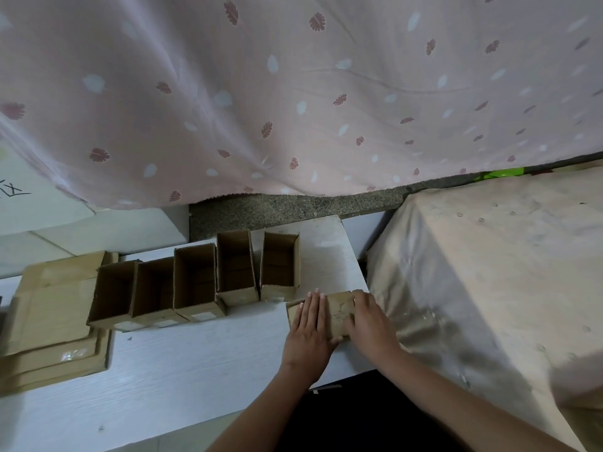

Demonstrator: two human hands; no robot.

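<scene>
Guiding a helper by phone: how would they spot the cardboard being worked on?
On the white board below the pink leaf-print curtain stands a row of five open boxes. Just past its right end, nearer the person, lies the cardboard piece. Unlike them it shows no open top, and the left hand and right hand are on it.

A single wide-angle camera sits on the person's head and looks forward and steeply down. The white worktop (182,370) fills the lower left and runs off the left and bottom edges. Both forearms enter from the bottom edge. The left hand (308,331) and right hand (368,321), on a cardboard piece (341,309), lie close below the lens, just right of centre. The row of open boxes (195,282) crosses the middle, and the pink leaf-print cloth (293,93) fills the upper half.
</scene>
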